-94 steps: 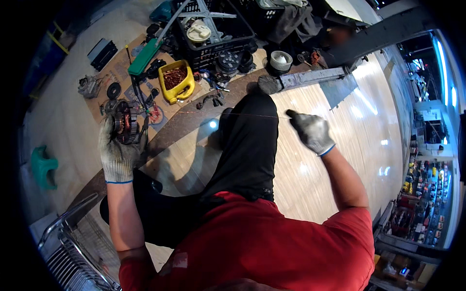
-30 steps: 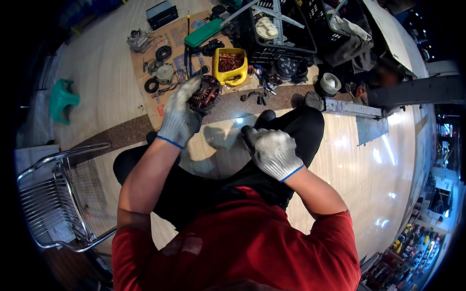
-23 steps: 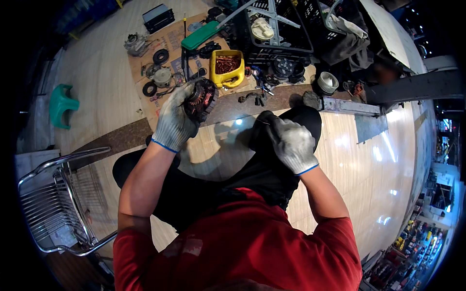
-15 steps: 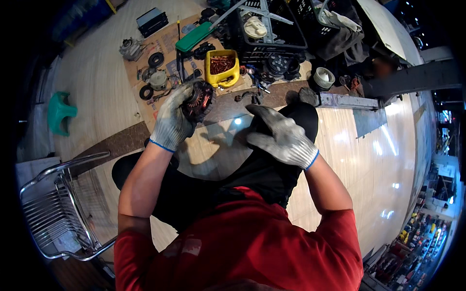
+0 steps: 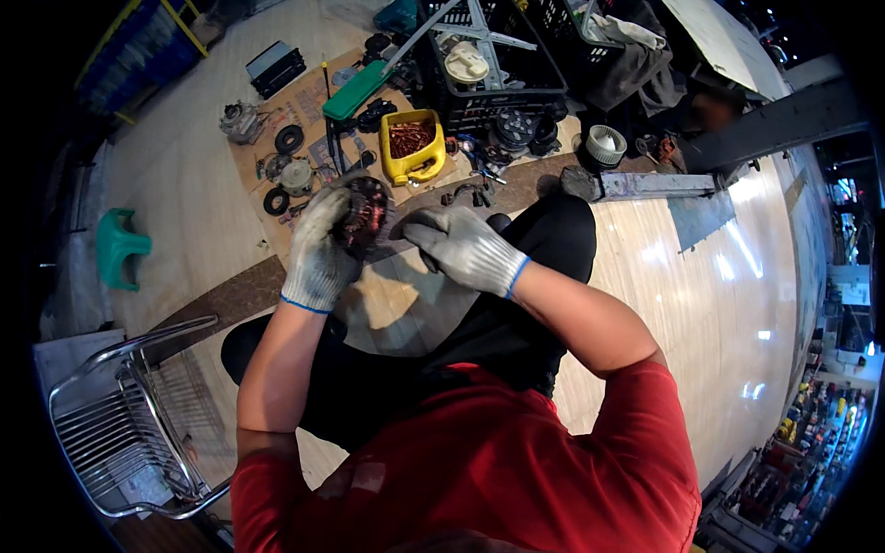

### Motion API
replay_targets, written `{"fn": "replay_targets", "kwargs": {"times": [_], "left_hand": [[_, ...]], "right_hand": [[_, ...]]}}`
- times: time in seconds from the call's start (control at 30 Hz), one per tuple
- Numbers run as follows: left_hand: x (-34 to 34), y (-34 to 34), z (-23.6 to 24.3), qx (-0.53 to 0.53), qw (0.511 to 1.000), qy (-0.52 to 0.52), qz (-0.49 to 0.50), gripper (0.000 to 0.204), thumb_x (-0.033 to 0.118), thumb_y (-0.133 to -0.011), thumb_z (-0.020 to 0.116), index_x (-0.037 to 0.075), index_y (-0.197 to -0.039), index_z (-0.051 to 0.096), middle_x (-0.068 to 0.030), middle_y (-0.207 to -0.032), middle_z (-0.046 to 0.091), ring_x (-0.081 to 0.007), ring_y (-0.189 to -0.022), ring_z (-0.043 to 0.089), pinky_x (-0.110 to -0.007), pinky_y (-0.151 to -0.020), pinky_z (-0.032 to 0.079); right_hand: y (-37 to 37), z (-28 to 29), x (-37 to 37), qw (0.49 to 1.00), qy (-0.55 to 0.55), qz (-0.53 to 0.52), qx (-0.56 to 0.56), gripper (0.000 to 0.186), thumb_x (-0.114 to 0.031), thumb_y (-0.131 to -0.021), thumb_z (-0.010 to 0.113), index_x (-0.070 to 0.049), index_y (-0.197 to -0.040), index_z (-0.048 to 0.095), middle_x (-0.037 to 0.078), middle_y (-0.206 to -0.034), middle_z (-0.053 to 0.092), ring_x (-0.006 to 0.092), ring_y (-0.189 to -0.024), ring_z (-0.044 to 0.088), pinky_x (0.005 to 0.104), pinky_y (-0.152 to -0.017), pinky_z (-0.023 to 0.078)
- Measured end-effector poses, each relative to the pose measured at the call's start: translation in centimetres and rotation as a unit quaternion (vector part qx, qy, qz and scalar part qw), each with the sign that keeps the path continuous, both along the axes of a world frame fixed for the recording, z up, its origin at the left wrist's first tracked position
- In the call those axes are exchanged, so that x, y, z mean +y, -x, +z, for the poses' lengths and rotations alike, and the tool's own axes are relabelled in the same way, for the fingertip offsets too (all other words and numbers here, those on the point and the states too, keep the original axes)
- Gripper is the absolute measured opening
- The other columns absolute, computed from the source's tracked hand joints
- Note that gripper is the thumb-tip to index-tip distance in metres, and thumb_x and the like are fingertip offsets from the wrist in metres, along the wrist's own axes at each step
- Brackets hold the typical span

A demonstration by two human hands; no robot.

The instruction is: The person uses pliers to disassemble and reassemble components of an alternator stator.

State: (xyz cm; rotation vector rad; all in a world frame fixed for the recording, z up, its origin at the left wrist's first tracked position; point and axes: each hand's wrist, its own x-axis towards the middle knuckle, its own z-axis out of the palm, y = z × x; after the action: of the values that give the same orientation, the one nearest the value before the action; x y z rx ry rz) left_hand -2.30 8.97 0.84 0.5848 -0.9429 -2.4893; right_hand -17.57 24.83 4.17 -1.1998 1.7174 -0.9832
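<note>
My left hand [image 5: 318, 244], in a grey-white knit glove with a blue cuff edge, grips a dark round copper-wound stator [image 5: 366, 217] in front of my left knee. Its copper windings face to the right, and the fingers behind it are partly hidden. On the right, my right hand [image 5: 466, 249] wears a matching glove with darkened fingertips. Its fingers are curled together and point at the stator, a small gap short of it. Whatever those fingers hold, if anything, is hidden. Beyond both hands stands a yellow cut-open jug [image 5: 429, 170] filled with copper-coloured pieces.
Cardboard [image 5: 249, 170] ahead carries several black rings, motor parts and a green-headed long tool [image 5: 355, 90]. Black crates [image 5: 502, 97] stand behind. A white fan wheel [image 5: 606, 145] sits near a metal beam [image 5: 659, 187]. At left are a green stool [image 5: 120, 249] and a metal-framed chair [image 5: 129, 424].
My right hand has moved left toward the stator, and its spread fingers have curled in. My left hand keeps hold of the stator, now slightly lower and turned. The whole view has shifted a little.
</note>
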Motion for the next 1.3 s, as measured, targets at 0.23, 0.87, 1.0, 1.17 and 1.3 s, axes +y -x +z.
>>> {"fn": "replay_targets", "kwargs": {"times": [0.23,0.87,1.0,1.17,1.3], "left_hand": [[-0.5,-1.1,2.4,0.066,0.993,-0.045,0.089,0.040,0.020,-0.092,0.064,0.004,-0.128,0.059,-0.0098,-0.117,0.067,-0.0225,-0.105,0.067,-0.036,-0.088,0.059],[0.8,1.0,-0.5,-0.020,0.999,-0.046,0.018,0.042,0.020,-0.095,0.056,-0.001,-0.131,0.054,-0.0138,-0.122,0.064,-0.0245,-0.112,0.063,-0.040,-0.098,0.053],[0.2,0.7,-0.9,-0.032,0.999,-0.037,-0.001,0.041,0.020,-0.095,0.057,0.001,-0.131,0.055,-0.0138,-0.122,0.064,-0.0239,-0.110,0.064,-0.038,-0.096,0.055],[1.1,0.9,-1.0,-0.058,0.997,-0.047,-0.011,0.042,0.025,-0.090,0.064,0.004,-0.126,0.058,-0.0113,-0.112,0.066,-0.0226,-0.100,0.067,-0.037,-0.086,0.058],[0.9,0.4,-1.2,-0.084,0.995,0.001,-0.049,0.050,0.033,-0.088,0.065,0.007,-0.130,0.056,-0.0084,-0.113,0.065,-0.0202,-0.099,0.065,-0.036,-0.085,0.057]], "right_hand": [[3.1,1.6,9.7,0.889,0.074,-0.028,0.450,0.017,-0.022,-0.091,0.059,-0.010,-0.103,0.064,0.010,-0.076,0.064,0.0286,-0.064,0.066,0.0408,-0.054,0.051],[11.0,-5.2,51.7,0.645,-0.531,-0.205,0.510,0.028,-0.040,-0.097,0.050,-0.021,-0.103,0.069,0.011,-0.088,0.072,0.0349,-0.076,0.069,0.0485,-0.067,0.054],[9.3,-6.8,56.1,0.676,-0.597,-0.213,0.375,0.054,-0.051,-0.087,0.063,-0.015,-0.127,0.061,0.017,-0.120,0.065,0.0355,-0.111,0.062,0.0466,-0.093,0.050],[12.5,-7.6,52.9,0.802,-0.524,-0.150,0.244,0.075,-0.045,-0.081,0.078,-0.004,-0.138,0.051,0.019,-0.137,0.056,0.0321,-0.130,0.050,0.0404,-0.109,0.041],[14.0,-1.8,34.1,0.875,-0.177,-0.309,0.328,0.041,-0.022,-0.092,0.068,-0.002,-0.127,0.060,0.017,-0.129,0.062,0.0288,-0.122,0.058,0.0374,-0.102,0.046]]}}
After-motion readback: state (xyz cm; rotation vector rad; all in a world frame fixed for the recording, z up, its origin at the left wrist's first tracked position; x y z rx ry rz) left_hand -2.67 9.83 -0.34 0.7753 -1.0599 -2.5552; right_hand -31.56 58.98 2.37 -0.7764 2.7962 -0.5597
